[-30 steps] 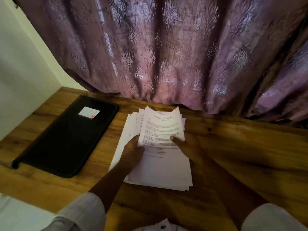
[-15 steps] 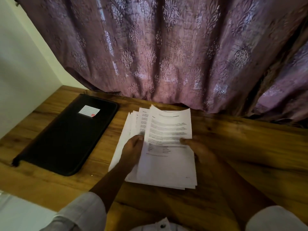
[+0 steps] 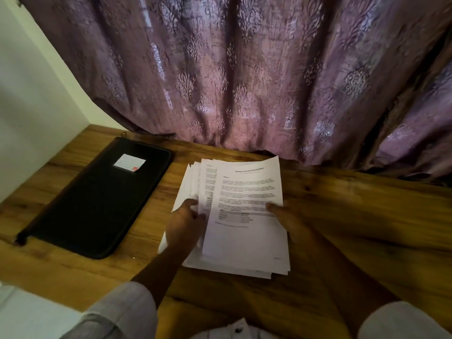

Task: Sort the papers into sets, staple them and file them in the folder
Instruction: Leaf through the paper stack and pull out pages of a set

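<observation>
Two hands on papers [image 3: 244,243] lying on table [image 3: 367,228] | left hand [image 3: 186,226] grips the fanned left edges, right hand [image 3: 291,218] pinches top sheet [image 3: 247,189] at its right edge | folder [image 3: 97,201] closed, just left | risk: sheets below cling and ride along (sets mixed), or loose stack skews.

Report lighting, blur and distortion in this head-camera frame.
Head view: dim, warm light, brightest on the curtain and papers; the black folder sinks into shadow; the right hand and the table beside it are motion-smeared; the papers' body text is unreadable; wide-angle distortion tilts the wall at left.
</observation>
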